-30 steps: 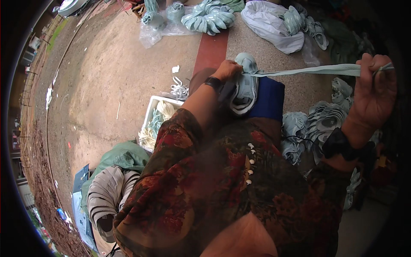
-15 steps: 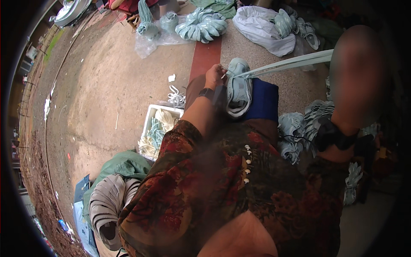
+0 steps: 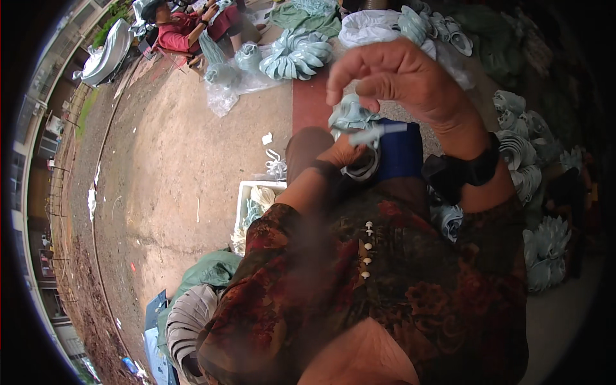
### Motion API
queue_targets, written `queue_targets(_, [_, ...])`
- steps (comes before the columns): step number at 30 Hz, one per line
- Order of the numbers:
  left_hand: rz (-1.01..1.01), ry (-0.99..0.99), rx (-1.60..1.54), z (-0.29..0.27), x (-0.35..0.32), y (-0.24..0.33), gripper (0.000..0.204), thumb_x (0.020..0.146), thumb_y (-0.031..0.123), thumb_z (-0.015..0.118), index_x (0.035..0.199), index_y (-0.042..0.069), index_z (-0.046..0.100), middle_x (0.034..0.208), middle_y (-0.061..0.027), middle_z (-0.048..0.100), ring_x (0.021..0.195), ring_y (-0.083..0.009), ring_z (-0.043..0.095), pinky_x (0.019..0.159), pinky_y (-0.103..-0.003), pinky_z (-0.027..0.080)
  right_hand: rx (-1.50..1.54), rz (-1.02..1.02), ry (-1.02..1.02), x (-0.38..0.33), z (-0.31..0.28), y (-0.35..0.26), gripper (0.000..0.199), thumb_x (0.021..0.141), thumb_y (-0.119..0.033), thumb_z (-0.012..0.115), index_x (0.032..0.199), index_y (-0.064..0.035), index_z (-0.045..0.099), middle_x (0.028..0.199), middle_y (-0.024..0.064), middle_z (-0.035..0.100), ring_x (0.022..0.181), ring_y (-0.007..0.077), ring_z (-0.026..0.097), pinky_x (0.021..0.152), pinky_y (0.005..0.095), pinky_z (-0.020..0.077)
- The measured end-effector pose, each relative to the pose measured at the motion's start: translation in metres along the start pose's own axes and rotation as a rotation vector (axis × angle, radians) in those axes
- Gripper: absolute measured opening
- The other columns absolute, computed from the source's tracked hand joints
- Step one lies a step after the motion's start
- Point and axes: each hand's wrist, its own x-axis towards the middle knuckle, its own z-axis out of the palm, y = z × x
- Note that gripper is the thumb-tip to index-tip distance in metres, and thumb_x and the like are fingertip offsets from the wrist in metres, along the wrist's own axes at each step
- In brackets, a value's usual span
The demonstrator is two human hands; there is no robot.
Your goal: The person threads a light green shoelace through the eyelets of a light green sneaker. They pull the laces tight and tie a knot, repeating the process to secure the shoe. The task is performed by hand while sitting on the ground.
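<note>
"Beneath your right hand (image 3: 407, 83), loosely curled, seemingly empty?"
"The pale blue shoe (image 3: 351, 113), long axis pointing away from you. Your left hand (image 3: 346, 151), nearer, touches it; I can't tell its grip."

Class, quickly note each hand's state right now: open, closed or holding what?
Left hand: at the pale blue shoe; fingers partly hidden, grip cannot be told.
Right hand: open, fingers loosely curled, nothing visible in it.
</note>
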Motion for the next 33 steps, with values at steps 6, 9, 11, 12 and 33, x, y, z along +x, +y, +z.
queue_targets(6, [0.074, -0.160, 0.309, 0.005, 0.004, 0.034, 0.024, 0.085, 0.023, 0.054, 0.072, 0.002, 0.057, 0.069, -0.0174, 0.057, 0.066, -0.0376, 0.052, 0.061, -0.042, 0.042, 0.056, 0.717, 0.674, -0.118, -0.067, 0.203, 0.011, 0.081, -0.013, 0.061, 0.082, -0.0017, 0.060, 0.070, 0.0041, 0.060, 0.055, 0.0061, 0.048, 0.050, 0.0180, 0.0374])
queue_targets(9, [0.181, -0.041, 0.260, 0.007, -0.003, 0.026, 0.027, 0.084, 0.023, 0.055, 0.068, 0.002, 0.056, 0.065, -0.0172, 0.055, 0.067, -0.0360, 0.053, 0.060, -0.043, 0.042, 0.062, 0.812, 0.884, -0.126, -0.057, 0.260, 0.015, 0.076, -0.013, 0.066, 0.076, -0.0017, 0.058, 0.063, 0.0032, 0.057, 0.050, 0.0074, 0.047, 0.045, 0.0211, 0.0358])
queue_targets(11, [0.147, -0.041, 0.243, 0.007, -0.004, 0.024, 0.026, 0.083, 0.022, 0.056, 0.066, 0.002, 0.056, 0.064, -0.0164, 0.054, 0.066, -0.0350, 0.053, 0.060, -0.042, 0.042, 0.032, 0.781, 0.958, -0.112, -0.045, 0.280, 0.019, 0.070, -0.013, 0.071, 0.066, -0.0020, 0.057, 0.058, 0.0030, 0.054, 0.048, 0.0092, 0.045, 0.043, 0.0264, 0.0345])
queue_targets(12, [0.124, -0.050, 0.232, 0.007, -0.003, 0.026, 0.025, 0.083, 0.022, 0.057, 0.067, 0.002, 0.056, 0.065, -0.0161, 0.055, 0.066, -0.0347, 0.053, 0.060, -0.042, 0.042, -0.177, 0.756, 1.036, -0.106, -0.044, 0.297, 0.022, 0.065, -0.009, 0.073, 0.059, -0.0018, 0.053, 0.054, 0.0044, 0.053, 0.048, 0.0114, 0.046, 0.044, 0.0310, 0.0355])
queue_targets(33, [0.112, -0.027, 0.206, 0.006, 0.002, 0.025, 0.028, 0.083, 0.023, 0.057, 0.064, 0.003, 0.056, 0.060, -0.0154, 0.054, 0.061, -0.0353, 0.053, 0.058, -0.042, 0.043, 0.231, 0.718, 0.850, -0.126, -0.083, 0.282, 0.023, 0.081, -0.026, 0.066, 0.073, -0.0051, 0.061, 0.066, -0.0006, 0.055, 0.058, 0.0069, 0.048, 0.051, 0.0201, 0.0368])
